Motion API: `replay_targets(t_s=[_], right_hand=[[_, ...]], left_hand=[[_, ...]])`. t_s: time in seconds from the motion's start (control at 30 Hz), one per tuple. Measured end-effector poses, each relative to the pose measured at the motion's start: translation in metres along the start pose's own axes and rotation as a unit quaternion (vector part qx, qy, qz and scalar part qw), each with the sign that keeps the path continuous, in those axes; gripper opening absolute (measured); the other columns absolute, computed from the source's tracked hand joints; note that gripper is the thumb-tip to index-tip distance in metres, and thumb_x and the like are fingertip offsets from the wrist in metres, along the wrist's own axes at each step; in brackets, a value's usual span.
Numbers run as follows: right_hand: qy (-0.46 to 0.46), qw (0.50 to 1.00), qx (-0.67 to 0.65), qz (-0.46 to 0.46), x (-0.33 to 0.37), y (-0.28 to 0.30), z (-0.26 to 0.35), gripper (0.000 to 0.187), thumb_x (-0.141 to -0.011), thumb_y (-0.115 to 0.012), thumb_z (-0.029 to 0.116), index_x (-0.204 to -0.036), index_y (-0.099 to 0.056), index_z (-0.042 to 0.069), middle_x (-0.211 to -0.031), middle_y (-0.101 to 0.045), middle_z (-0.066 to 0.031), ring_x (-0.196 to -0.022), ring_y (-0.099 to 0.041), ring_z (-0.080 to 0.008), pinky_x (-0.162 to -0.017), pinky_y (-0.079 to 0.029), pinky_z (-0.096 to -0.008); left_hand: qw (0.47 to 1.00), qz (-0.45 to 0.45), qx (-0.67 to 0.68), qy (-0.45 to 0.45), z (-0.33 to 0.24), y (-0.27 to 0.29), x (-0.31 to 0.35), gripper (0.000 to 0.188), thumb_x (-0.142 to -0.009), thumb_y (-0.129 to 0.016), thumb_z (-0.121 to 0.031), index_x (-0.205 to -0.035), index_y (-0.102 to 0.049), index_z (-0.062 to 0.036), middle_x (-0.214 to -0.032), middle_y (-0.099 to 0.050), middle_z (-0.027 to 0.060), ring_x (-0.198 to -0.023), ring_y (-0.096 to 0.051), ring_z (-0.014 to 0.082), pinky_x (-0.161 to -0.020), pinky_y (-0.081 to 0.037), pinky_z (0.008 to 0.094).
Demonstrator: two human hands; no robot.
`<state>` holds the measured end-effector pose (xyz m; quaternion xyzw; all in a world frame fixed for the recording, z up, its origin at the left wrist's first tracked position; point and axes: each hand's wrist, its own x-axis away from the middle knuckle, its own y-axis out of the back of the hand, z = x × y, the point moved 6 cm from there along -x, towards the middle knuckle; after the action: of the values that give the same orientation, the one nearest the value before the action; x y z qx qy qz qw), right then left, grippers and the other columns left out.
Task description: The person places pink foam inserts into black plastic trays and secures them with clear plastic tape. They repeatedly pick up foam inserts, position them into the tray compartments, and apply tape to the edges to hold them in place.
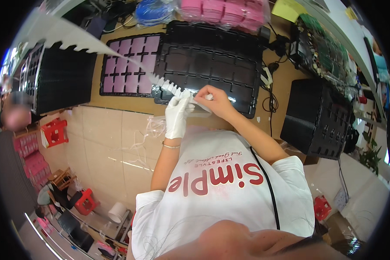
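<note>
My left hand (176,116), in a white glove, is closed on the end of a white die-cut strip (162,83) with notched tabs. The strip runs up and away to the far left, where it looks wide and close to the camera. Just to the right, my bare right hand (219,103) pinches a thin, pale piece of the strip, its fingers curled; a bit of white shows at the fingers. Both hands are close together over the near edge of a black compartment tray (208,65). Left of it, another black tray (102,82) holds pink squares (132,63).
Tall stacks of black trays stand at left (69,78) and right (314,115). Pink pieces in clear plastic (225,12) and a blue bundle (156,11) lie at the back. Green circuit boards (323,43) and cables (271,102) are on the right. Pale scraps (154,128) hang by the table edge.
</note>
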<state>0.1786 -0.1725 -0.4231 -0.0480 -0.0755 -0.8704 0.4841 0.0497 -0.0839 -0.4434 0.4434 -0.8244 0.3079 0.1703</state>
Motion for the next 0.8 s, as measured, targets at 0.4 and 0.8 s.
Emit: replay_targets(t_s=[0.4,0.8], right_hand=[[0.019,0.951,0.297,-0.086,0.071,0.132,-0.032,0.009,-0.08,-0.069,0.011,-0.083,-0.062,0.005,-0.076,-0.057,-0.007,-0.074,-0.055,-0.0222,-0.066,-0.045,-0.0333],[0.008,0.917,0.373,-0.143,0.064,0.13,-0.047,0.015,-0.079,-0.068,0.014,-0.084,-0.059,0.003,-0.084,-0.062,-0.0113,-0.083,-0.06,-0.0314,-0.071,-0.048,-0.0415]], left_hand=[[0.985,0.019,-0.173,-0.006,0.031,-0.04,-0.005,0.014,-0.089,-0.067,-0.013,-0.082,-0.057,-0.0062,-0.083,-0.066,0.0047,-0.064,-0.059,0.0075,-0.061,-0.049,0.021],[0.982,0.017,-0.186,-0.016,0.032,-0.037,-0.008,0.018,-0.088,-0.07,-0.018,-0.082,-0.056,-0.0074,-0.079,-0.066,0.0034,-0.06,-0.058,0.0063,-0.058,-0.047,0.0196]])
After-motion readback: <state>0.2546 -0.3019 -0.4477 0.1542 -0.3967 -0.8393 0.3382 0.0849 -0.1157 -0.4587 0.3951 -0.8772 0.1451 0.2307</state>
